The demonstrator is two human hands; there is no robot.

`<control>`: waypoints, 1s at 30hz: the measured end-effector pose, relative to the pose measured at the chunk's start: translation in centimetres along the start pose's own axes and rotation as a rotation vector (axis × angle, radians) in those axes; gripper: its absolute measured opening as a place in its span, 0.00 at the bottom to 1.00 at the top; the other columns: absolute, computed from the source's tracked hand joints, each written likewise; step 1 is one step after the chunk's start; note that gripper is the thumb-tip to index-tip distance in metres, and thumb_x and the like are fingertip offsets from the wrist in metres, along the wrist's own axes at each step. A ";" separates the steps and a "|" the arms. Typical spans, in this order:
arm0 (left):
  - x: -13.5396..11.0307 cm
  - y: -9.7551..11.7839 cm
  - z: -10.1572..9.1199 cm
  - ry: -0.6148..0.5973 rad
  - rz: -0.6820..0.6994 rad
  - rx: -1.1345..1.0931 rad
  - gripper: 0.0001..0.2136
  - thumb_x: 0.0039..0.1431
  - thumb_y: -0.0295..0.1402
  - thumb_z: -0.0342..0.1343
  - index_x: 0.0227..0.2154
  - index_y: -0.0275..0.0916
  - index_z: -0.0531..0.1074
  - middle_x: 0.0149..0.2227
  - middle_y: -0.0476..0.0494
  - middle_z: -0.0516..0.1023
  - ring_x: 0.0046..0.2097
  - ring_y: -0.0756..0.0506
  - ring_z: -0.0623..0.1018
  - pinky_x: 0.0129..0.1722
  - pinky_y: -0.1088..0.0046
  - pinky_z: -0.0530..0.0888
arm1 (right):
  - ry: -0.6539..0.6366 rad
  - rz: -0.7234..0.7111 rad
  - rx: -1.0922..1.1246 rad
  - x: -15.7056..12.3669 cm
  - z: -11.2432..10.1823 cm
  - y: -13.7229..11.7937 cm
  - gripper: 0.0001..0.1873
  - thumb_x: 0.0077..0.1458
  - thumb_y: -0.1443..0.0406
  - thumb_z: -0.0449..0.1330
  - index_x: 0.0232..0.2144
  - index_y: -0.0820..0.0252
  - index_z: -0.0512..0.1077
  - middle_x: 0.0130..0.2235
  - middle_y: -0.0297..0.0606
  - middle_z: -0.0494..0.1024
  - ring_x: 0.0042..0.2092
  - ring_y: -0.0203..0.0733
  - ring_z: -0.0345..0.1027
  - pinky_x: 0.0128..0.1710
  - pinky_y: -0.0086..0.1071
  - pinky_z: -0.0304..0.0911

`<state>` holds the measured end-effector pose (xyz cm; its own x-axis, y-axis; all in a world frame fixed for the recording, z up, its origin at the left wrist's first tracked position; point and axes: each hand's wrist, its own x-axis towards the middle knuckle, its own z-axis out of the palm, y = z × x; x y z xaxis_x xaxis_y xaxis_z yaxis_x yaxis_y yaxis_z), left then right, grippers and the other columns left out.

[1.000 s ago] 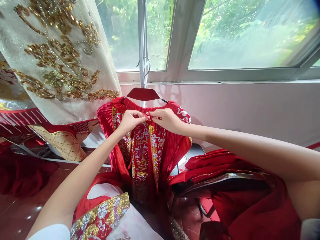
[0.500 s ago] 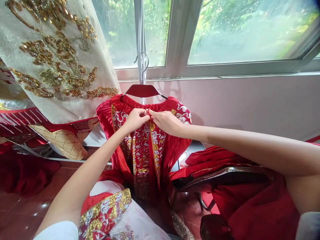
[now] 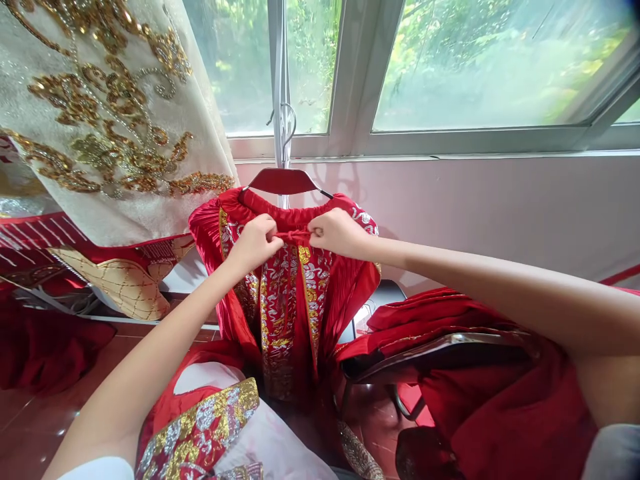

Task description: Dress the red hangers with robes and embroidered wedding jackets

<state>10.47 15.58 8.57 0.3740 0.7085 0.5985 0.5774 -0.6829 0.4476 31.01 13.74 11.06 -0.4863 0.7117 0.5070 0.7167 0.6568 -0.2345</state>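
In front of me a red pleated garment (image 3: 281, 300) with gold and silver embroidered panels hangs from a dark red hanger (image 3: 283, 181). A red tie cord (image 3: 293, 236) stretches between my hands across the garment's upper front, with a knot or loop at its middle. My left hand (image 3: 256, 243) is closed round one end of the cord. On the other end my right hand (image 3: 337, 232) is closed too, its fingers curled in. Both hands sit just below the gathered neckline or waistband; which it is I cannot tell.
A white cloth with gold sequins (image 3: 125, 113) hangs at the left. Red fabric drapes over a chair (image 3: 450, 343) at the right. An embroidered red piece (image 3: 205, 427) lies on my lap. Windows (image 3: 480, 67) stand behind, above a pale wall (image 3: 475, 213).
My hands were close together at the middle of the garment. They have drawn apart sideways, and the red tie cord now shows taut between them.
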 end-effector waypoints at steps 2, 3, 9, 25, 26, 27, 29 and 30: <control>-0.6 -0.3 -0.9 0.031 0.023 0.137 0.09 0.44 0.24 0.51 0.16 0.40 0.57 0.25 0.49 0.64 0.28 0.50 0.64 0.31 0.71 0.62 | -0.031 0.076 0.010 -0.1 -0.7 0.3 0.13 0.38 0.74 0.53 0.11 0.60 0.53 0.15 0.28 0.53 0.22 0.30 0.43 0.24 0.30 0.45; -0.8 -0.2 -1.2 0.039 0.028 0.171 0.10 0.44 0.24 0.51 0.16 0.40 0.56 0.24 0.50 0.62 0.27 0.50 0.62 0.30 0.71 0.61 | -0.029 0.094 0.033 -0.1 -1.0 0.5 0.12 0.38 0.74 0.53 0.11 0.60 0.54 0.15 0.28 0.53 0.22 0.30 0.43 0.24 0.31 0.46; -1.0 1.1 -1.1 0.159 -0.224 -0.197 0.05 0.43 0.28 0.54 0.18 0.38 0.63 0.22 0.51 0.69 0.24 0.52 0.66 0.26 0.74 0.62 | -0.012 0.187 0.446 -0.1 -0.9 1.2 0.04 0.39 0.72 0.56 0.18 0.61 0.64 0.20 0.32 0.68 0.22 0.32 0.60 0.23 0.29 0.56; -1.6 -0.7 -2.5 0.020 -0.265 -0.422 0.08 0.46 0.33 0.58 0.28 0.38 0.66 0.22 0.53 0.67 0.22 0.54 0.64 0.23 0.77 0.59 | -0.137 0.084 0.213 -0.2 -2.1 1.8 0.06 0.42 0.75 0.55 0.24 0.61 0.66 0.19 0.26 0.65 0.23 0.29 0.55 0.28 0.28 0.55; -1.8 -0.5 -2.7 0.007 -0.220 -0.335 0.07 0.48 0.34 0.57 0.28 0.38 0.66 0.23 0.53 0.68 0.24 0.53 0.65 0.25 0.76 0.61 | -0.157 0.078 0.194 -0.2 -2.4 1.6 0.05 0.43 0.75 0.56 0.23 0.61 0.66 0.19 0.27 0.66 0.23 0.29 0.56 0.28 0.29 0.54; -2.0 -0.3 -2.8 -0.016 -0.181 -0.253 0.06 0.49 0.34 0.56 0.28 0.38 0.66 0.23 0.52 0.68 0.24 0.52 0.66 0.26 0.75 0.61 | -0.189 0.089 0.170 -0.2 -2.7 1.5 0.05 0.44 0.74 0.56 0.22 0.61 0.67 0.18 0.28 0.67 0.22 0.29 0.56 0.28 0.29 0.54; -2.2 -0.1 -3.0 -0.081 -0.128 -0.121 0.05 0.53 0.35 0.54 0.28 0.38 0.67 0.22 0.53 0.68 0.24 0.52 0.66 0.27 0.75 0.62 | -0.269 0.156 0.117 -0.2 -3.4 1.1 0.08 0.46 0.71 0.57 0.17 0.61 0.66 0.18 0.30 0.69 0.21 0.30 0.57 0.27 0.30 0.53; -2.2 -0.1 -3.1 -0.110 -0.114 -0.072 0.06 0.54 0.35 0.53 0.28 0.38 0.67 0.22 0.53 0.67 0.24 0.52 0.65 0.27 0.74 0.62 | -0.300 0.186 0.097 -0.2 -3.8 1.0 0.09 0.46 0.70 0.58 0.16 0.61 0.66 0.18 0.32 0.70 0.22 0.30 0.58 0.26 0.31 0.53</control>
<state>7.37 13.52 9.23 0.3880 0.7947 0.4668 0.5684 -0.6051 0.5575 33.75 13.36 13.93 -0.4874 0.8533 0.1854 0.7628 0.5194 -0.3851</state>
